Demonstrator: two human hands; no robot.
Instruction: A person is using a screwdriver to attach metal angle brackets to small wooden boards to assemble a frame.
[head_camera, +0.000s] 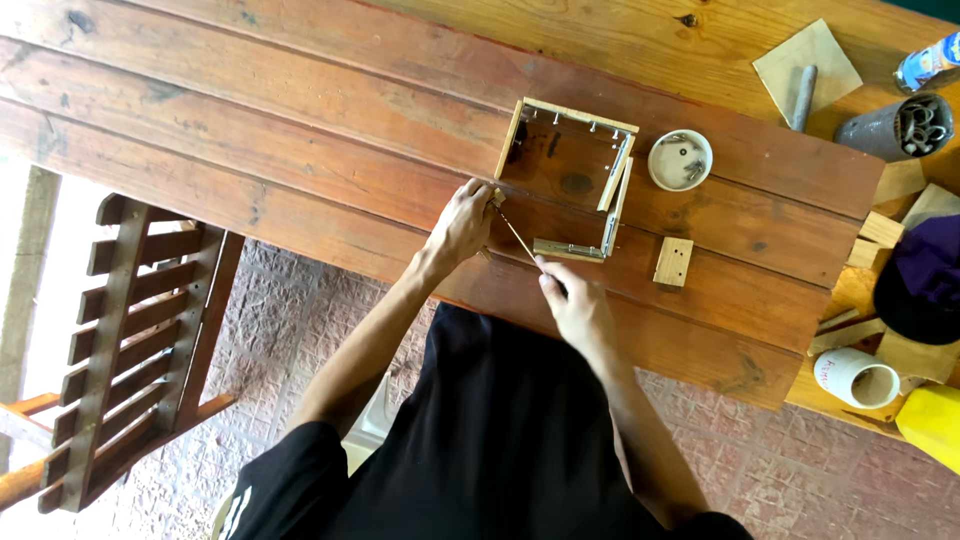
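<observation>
Wooden plank table (300, 120) fills the view; left hand (462, 222) pinches a corner of the small wooden frame (566, 180), right hand (575, 305) grips a thin rod (518, 236) running between both hands.

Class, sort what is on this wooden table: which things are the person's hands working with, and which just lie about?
In hand: left hand steadying the wooden frame; right hand holding a thin rod-like tool.

Lying about: white bowl, small wooden block, white mug, grey can, purple cap.
</observation>
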